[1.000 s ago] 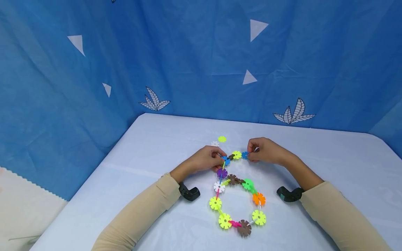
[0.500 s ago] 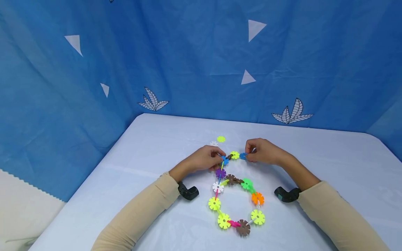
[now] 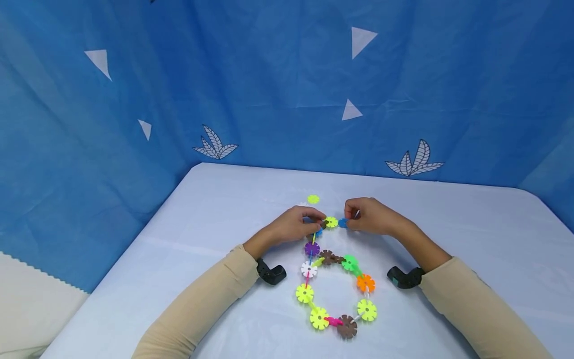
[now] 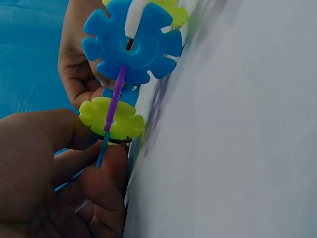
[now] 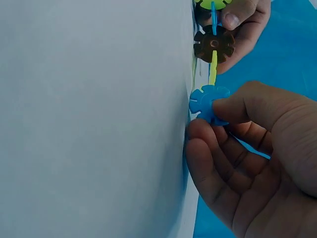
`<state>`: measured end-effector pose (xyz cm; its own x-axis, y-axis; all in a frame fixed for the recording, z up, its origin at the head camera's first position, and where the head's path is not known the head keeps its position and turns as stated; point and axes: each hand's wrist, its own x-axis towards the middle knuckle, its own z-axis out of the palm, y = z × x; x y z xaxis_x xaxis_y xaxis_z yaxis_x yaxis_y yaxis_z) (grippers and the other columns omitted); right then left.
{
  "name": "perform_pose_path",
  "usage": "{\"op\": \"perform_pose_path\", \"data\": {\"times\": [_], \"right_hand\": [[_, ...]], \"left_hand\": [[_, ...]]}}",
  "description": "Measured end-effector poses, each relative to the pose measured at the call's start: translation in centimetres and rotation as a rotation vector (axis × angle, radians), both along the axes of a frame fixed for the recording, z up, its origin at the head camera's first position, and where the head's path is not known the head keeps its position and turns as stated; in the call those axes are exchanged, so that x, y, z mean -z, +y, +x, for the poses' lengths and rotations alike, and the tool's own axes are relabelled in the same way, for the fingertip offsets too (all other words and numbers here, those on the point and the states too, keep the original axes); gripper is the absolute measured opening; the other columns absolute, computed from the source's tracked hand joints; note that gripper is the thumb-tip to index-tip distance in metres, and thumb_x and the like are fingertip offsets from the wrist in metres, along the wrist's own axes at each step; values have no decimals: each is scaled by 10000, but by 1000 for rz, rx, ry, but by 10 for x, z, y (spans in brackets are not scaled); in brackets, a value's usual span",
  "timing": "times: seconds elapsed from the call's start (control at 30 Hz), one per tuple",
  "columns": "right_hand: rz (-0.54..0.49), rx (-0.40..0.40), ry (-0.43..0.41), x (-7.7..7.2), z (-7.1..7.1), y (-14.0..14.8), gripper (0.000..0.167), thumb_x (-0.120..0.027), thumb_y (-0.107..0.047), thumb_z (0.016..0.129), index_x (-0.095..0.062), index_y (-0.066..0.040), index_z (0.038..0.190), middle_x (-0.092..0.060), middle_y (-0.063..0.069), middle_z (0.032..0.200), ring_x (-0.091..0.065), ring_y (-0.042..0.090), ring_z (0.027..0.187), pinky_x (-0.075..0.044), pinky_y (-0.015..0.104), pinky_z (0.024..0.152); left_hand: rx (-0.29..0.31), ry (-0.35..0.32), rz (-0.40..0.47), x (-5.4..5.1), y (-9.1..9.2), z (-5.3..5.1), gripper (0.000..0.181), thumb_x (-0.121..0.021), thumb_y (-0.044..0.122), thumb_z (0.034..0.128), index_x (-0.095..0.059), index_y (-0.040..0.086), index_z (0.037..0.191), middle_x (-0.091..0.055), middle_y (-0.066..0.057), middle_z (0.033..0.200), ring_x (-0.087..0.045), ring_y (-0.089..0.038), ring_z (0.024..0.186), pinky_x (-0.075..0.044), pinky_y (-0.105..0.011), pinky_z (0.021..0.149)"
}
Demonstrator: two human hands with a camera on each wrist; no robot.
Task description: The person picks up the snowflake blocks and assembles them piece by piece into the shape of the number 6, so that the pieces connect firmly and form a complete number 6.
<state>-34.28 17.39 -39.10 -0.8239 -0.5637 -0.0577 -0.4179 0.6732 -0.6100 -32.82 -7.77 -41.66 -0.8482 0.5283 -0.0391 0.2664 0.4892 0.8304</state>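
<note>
A chain of notched, flower-shaped plastic discs lies on the white table, with a closed loop at its near end, where an orange disc (image 3: 365, 283) sits on the right. My right hand (image 3: 374, 216) pinches a blue disc (image 5: 205, 101) at the chain's far right end between thumb and fingers. Left of it, my left hand (image 3: 296, 224) holds the chain at the upper corner, its fingers around a thin blue piece (image 4: 102, 151) seen edge-on. Between the hands sits a yellow-green disc (image 3: 331, 222). The left fingers partly cover a blue and a brown disc. Below them comes a purple disc (image 3: 312, 249).
A loose yellow-green disc (image 3: 313, 199) lies beyond the left hand, beside a white disc mostly hidden by it. Blue cloth (image 3: 287, 89) hangs behind the table (image 3: 224, 199). A black wrist device (image 3: 271, 273) sits on the left wrist, another (image 3: 405, 277) on the right.
The left fingers have shifted rightward along the chain, over the brown disc, and cover more of the blue corner disc. The right hand keeps its pinch. The whole view has drifted slightly.
</note>
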Motion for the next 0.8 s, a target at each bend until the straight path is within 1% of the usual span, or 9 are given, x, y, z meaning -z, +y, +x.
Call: {"op": "perform_pose_path", "data": {"times": [0.13,0.23,0.33,0.43,0.57,0.8], "right_hand": [[1,-5,33,-1,1,-1,177,-734,-31,877,-587,-126,853,-609,12,827,-567,202,740,-510,335,655],[-12,-17,40,0,1,-2,175,-733,-30,881,-589,-125,859,-605,12,833,-564,204,742,-516,337,657],[-17,-23,32,1,2,-1,177,-735,-22,881,-590,-121,858,-607,8,835,-567,195,739,-523,331,660],[-20,-27,19,0,3,-2,180,-730,-5,879,-590,-115,854,-614,11,839,-579,196,736,-531,328,664],[-25,-37,25,-1,4,-4,168,-721,1,884,-595,-107,855,-630,12,854,-584,197,746,-534,325,673],[-13,-45,27,-4,4,-7,155,-715,1,895,-612,-98,835,-637,4,834,-563,186,735,-520,328,677]], "left_hand": [[-5,-27,36,-1,0,0,279,-639,110,1000,-698,115,1272,-686,52,1131,-594,-105,1093,-482,-308,922],[-8,-59,61,-1,1,1,279,-633,93,997,-695,112,1268,-690,39,1135,-609,-114,1050,-508,-301,837],[-5,-75,69,-1,1,2,284,-630,91,995,-691,111,1272,-691,31,1137,-615,-130,1007,-513,-297,761],[-4,-79,74,-1,0,2,285,-633,86,993,-693,106,1270,-693,27,1137,-617,-138,1004,-510,-292,752],[-9,-86,79,-2,0,3,277,-638,85,993,-698,105,1263,-697,22,1139,-618,-133,1008,-510,-292,750],[-53,-127,73,-3,-1,4,281,-690,124,971,-734,116,1248,-716,34,1166,-587,-112,859,-492,-261,643]]}}
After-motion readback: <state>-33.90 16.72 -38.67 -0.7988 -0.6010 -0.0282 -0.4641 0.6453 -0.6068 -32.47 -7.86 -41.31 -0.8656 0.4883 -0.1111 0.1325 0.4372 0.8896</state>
